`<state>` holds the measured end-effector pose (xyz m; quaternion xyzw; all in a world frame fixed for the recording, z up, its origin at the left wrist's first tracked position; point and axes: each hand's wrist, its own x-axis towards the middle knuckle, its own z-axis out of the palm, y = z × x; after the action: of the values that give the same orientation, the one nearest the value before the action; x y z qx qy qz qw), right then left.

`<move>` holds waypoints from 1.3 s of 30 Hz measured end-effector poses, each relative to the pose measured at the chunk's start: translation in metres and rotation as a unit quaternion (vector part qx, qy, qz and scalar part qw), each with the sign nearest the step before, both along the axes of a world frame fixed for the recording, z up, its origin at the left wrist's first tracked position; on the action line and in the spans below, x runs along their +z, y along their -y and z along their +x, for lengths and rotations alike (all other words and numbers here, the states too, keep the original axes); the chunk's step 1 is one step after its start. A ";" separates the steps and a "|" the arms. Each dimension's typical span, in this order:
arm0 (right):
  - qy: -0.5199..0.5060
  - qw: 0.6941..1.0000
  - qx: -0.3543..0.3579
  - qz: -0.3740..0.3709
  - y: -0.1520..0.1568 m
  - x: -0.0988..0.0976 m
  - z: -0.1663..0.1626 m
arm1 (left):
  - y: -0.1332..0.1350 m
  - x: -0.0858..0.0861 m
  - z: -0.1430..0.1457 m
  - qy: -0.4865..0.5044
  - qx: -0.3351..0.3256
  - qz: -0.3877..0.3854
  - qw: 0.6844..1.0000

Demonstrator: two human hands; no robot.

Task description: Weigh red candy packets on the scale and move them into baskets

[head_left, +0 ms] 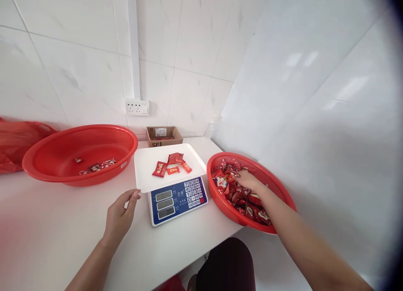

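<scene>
My right hand point(247, 180) reaches into a red plastic basket point(285, 198) at the right, touching the small red wrapped sweets point(239, 196) that fill it. Its fingertips are partly hidden among the packets. Beside the near left corner of the scale's white tray is my left hand point(122, 209), thumb and fingers pinched together; whether anything is between them does not show. The digital scale point(179, 201) has a blue panel with keys and displays. Several red wrapped sweets point(160, 169) lie on the white tray point(146, 180).
To the left stands another red basket point(78, 180) with a few packets inside. Behind the scale sits a small cardboard box point(165, 142), near a clear container point(209, 129). A red plastic bag point(19, 144) lies far left. Walls border the white table point(63, 224) behind and right.
</scene>
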<state>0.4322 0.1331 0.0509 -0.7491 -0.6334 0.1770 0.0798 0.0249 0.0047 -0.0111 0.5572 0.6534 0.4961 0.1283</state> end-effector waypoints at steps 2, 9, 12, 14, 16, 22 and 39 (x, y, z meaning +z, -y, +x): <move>0.034 0.999 0.002 0.008 -0.007 -0.005 -0.003 | 0.000 0.000 -0.001 0.003 0.000 0.007 1.000; 0.069 0.994 0.038 0.080 -0.013 0.046 -0.025 | 0.001 -0.002 0.000 0.021 0.000 0.020 1.000; -0.053 0.992 0.093 0.069 -0.008 0.064 -0.066 | 0.002 -0.002 0.001 0.018 -0.013 0.025 0.999; -0.126 0.981 0.136 0.060 -0.004 0.064 -0.101 | 0.002 -0.003 0.001 0.019 -0.018 0.028 0.999; -0.159 0.971 0.172 0.040 -0.002 0.057 -0.134 | 0.002 -0.002 0.001 0.023 -0.020 0.029 0.999; -0.197 0.961 0.192 0.030 -0.012 0.045 -0.176 | 0.002 0.001 -0.001 0.041 -0.010 0.022 0.999; -0.381 0.905 0.114 0.148 0.014 0.045 -0.150 | 0.005 -0.001 -0.001 0.043 -0.016 0.033 0.998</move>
<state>0.2818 0.1189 0.0959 -0.5264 -0.6549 0.3614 0.4042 0.0237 0.0002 -0.0118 0.5492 0.6218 0.5389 0.1458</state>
